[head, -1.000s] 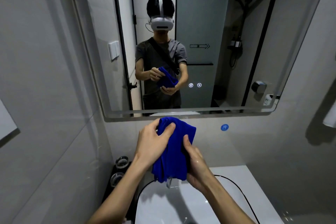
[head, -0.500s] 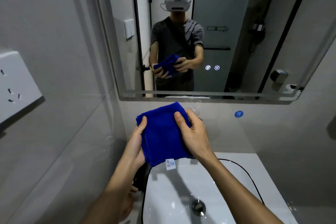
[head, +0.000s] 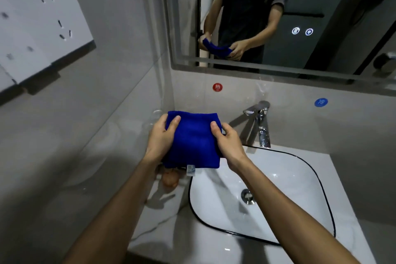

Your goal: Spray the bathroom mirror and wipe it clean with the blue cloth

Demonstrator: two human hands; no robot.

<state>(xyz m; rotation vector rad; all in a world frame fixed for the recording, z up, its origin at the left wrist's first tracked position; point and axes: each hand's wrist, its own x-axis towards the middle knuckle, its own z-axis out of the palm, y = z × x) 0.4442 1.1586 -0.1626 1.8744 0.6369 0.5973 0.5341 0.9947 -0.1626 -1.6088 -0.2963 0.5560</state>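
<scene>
While both hands pinch the folded blue cloth [head: 194, 139], left hand [head: 161, 135] and right hand [head: 228, 140], the mirror [head: 321, 17] sits up at 1 o'clock.

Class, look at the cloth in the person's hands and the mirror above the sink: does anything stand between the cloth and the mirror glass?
Nothing visible does. Both the left hand and right hand hold the folded cloth over the sink's left edge. The mirror hangs above and behind; the tap stands off to the right, not in the path.
</scene>
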